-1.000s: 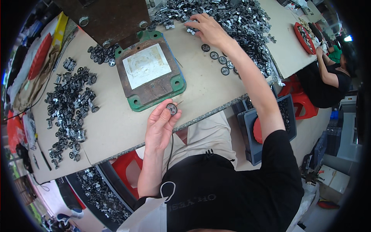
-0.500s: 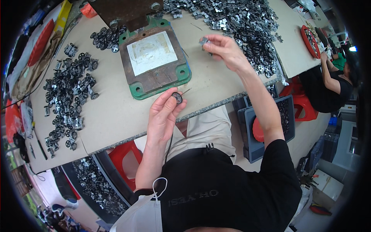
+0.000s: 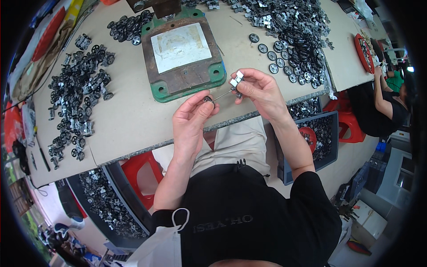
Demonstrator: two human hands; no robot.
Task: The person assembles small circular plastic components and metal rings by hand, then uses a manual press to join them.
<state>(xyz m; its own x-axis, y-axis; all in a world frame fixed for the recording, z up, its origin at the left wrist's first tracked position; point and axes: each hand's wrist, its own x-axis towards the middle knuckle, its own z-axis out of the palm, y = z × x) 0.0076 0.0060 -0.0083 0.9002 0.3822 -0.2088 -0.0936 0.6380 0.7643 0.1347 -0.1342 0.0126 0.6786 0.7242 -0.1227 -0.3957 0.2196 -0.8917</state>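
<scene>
My left hand pinches a small black wheel with a thin metal axle sticking out to the right. Between the thumb and fingers of my right hand is a small silver-and-black metal bracket. The axle's free end meets the bracket; whether it has entered a hole cannot be made out. Both hands are above the table's front edge, just in front of a green and brown metal press base with a white sheet on top.
Loose wheels and heaped metal brackets lie at the far right. Wheeled assemblies spread over the left. A dark press head stands behind the base. Below the table are a grey crate and a red stool. A person sits at right.
My right hand has come down and left with the bracket, toward my left hand. The axle now meets the bracket. The view has shifted slightly.
</scene>
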